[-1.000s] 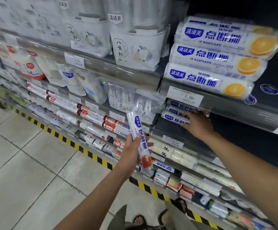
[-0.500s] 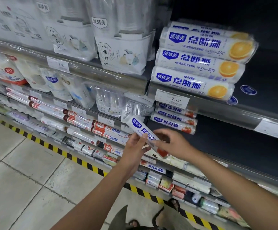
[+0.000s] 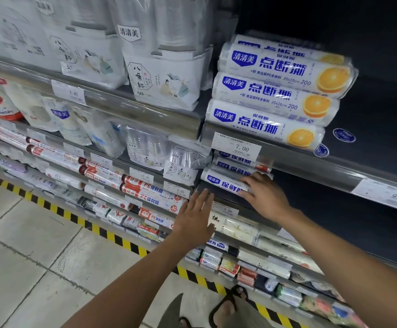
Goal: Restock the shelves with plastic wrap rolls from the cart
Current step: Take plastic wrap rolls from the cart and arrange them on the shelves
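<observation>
Plastic wrap roll (image 3: 225,182) under right hand (image 3: 265,196)

View: one head-worn wide-angle camera | Faces: forward and down, angled right toward store shelves (image 3: 150,119) | Nearness: close, shelves within arm's reach, both forearms entering from the bottom edge | Covers: shelf tiers across top and right, floor (image 3: 27,245) at lower left, edges curved by the lens | Shared: none, single view
</observation>
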